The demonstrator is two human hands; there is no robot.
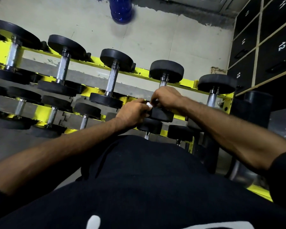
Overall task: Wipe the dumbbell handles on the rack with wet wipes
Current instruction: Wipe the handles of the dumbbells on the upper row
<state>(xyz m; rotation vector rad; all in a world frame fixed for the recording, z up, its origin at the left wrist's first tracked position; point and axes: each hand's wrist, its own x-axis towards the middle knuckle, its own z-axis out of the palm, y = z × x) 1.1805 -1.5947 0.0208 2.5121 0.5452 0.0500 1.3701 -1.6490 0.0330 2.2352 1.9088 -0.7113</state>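
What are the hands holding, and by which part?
The left hand and right hand pinch a white wipe between them over a dumbbell; which part cannot be told.

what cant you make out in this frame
Head view:
wet wipe: only a white scrap shows at the fingertips of the left hand; fingers cover the rest.
right hand: its back hides what it grips.
dumbbell handle beneath: mostly covered by both hands.
blue object: blurred, cut by the top edge.
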